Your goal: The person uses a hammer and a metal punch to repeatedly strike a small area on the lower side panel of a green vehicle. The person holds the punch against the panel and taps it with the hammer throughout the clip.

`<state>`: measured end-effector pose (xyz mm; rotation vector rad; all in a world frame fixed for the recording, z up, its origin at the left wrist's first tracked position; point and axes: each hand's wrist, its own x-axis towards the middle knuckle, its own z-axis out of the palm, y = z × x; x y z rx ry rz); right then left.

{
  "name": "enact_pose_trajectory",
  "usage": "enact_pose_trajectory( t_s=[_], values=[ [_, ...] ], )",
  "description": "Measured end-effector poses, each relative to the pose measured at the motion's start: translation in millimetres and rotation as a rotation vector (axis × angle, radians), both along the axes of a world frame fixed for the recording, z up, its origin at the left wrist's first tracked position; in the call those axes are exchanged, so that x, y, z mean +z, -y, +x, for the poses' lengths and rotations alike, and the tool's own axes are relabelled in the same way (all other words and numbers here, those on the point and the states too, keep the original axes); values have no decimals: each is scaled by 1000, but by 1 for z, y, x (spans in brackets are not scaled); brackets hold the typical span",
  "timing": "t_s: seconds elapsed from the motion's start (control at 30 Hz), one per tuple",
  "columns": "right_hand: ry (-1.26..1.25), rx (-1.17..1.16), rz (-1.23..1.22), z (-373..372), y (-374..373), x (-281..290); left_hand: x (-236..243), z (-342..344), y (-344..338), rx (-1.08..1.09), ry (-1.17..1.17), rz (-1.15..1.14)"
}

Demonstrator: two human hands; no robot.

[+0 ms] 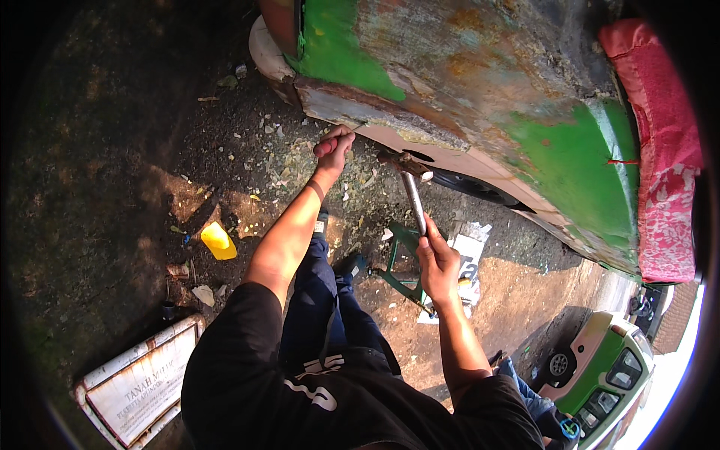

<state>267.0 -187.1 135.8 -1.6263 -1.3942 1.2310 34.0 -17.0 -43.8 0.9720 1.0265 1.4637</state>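
Observation:
My left hand (334, 148) is closed around a slim metal tool, whose thin shaft (359, 126) reaches the scraped, flaking lower edge of a rusty green vehicle panel (555, 172). My right hand (437, 262) grips the metal handle of a hammer (412, 196). The hammer's worn head (405, 163) is raised a little to the right of my left hand, in front of the pale lower strip of the body. A dark wheel below that strip is partly hidden.
A green stool (397, 266) and white printed sheets (471, 244) lie near my feet on debris-strewn ground. A yellow plastic piece (218, 240) and a rusty sign (135, 379) are at left. Pink cloth (667, 217) hangs at right; behind me are another person (525, 386) and a green-and-cream van (622, 360).

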Motion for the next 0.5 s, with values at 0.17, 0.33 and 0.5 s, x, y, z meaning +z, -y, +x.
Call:
enact_pose_trajectory(
  t_s=[0.17, 0.33, 0.5],
  values=[
    [-41, 2, -78, -4, -9, 7, 11, -9, -15, -73, -56, -14],
    [113, 176, 109, -34, -67, 45, 28, -14, -45, -132, -38, -30],
    [314, 412, 390, -62, -117, 60, 27, -5, -49, -130, -25, -39]
  ],
)
